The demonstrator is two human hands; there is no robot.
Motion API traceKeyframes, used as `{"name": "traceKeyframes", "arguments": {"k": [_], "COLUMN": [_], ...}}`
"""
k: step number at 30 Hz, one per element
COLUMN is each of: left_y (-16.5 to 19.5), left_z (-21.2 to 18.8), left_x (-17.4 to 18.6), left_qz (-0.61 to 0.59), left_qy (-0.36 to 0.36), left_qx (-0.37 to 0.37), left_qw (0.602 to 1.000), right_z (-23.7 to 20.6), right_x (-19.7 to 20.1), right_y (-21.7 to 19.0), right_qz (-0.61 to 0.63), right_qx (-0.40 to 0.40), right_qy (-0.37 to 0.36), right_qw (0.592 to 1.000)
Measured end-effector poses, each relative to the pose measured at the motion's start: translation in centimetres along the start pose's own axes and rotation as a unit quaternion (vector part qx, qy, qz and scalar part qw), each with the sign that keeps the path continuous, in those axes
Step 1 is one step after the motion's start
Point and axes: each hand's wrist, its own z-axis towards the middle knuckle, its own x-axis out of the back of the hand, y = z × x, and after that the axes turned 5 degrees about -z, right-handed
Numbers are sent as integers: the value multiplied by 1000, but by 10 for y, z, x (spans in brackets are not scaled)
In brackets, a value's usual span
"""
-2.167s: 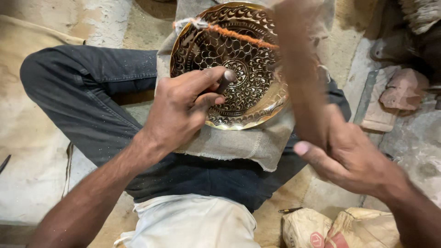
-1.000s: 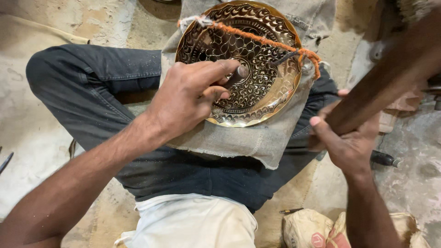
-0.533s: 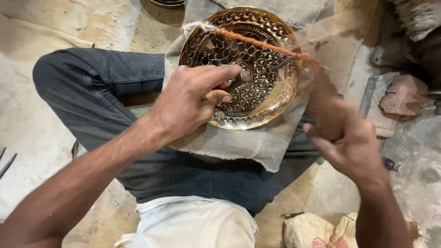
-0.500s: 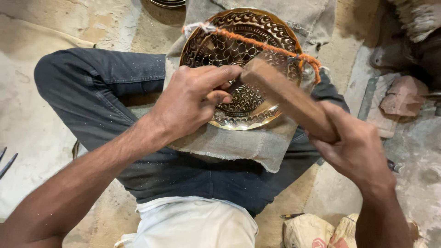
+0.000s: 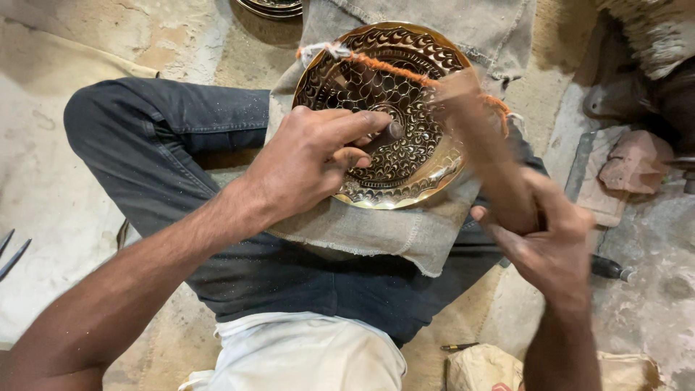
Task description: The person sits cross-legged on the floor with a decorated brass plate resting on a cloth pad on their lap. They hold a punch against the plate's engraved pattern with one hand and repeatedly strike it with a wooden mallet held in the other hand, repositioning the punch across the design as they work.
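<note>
Two bare hands work over an engraved brass plate (image 5: pixel 394 116) that lies on a grey cloth (image 5: pixel 376 232) spread across the person's crossed legs in dark trousers (image 5: pixel 166 145). At about nine o'clock in the view, by the far left edge, thin metal tools (image 5: pixel 11 250) lie on the pale floor (image 5: pixel 43 166). Moving rightward, the left hand (image 5: pixel 308 163) comes in from seven o'clock, fingers curled tight round a small metal punch (image 5: pixel 387 134) whose blunt head shows just past the thumb; its tip sits on the patterned middle of the plate (the exact contact is hidden under the fingers). An orange cord (image 5: pixel 391 69) crosses the upper part of the plate, from its eleven o'clock rim toward two o'clock. Right of the plate, the right hand (image 5: pixel 550 242) is closed round the lower end of a wooden mallet (image 5: pixel 481 148), which is blurred and slants up over the plate's three o'clock rim, just beside the punch. The hands are apart, each clamped on its own tool. At twelve o'clock, the rim of another brass dish (image 5: pixel 271 7) shows at the top edge. At three o'clock, a pinkish stone block (image 5: pixel 637 166) sits on the floor. Near five o'clock, a dark-handled tool (image 5: pixel 608 269) pokes out behind the right hand.
</note>
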Motion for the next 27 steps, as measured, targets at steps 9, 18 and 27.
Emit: {"name": "traceKeyframes", "arguments": {"k": [9, 18, 27], "left_y": [6, 15, 26], "left_z": [21, 37, 41], "left_x": [-7, -11, -13], "left_qz": [-47, -39, -23], "left_qy": [-13, -33, -13], "left_qx": [34, 45, 29], "left_qw": [998, 998, 999], "right_z": [10, 16, 17], "right_x": [11, 24, 34], "right_y": [7, 6, 11], "right_qz": [-42, -22, 107], "right_qx": [-13, 14, -40], "right_qy": [-69, -18, -40], "right_qw": [997, 999, 993]}}
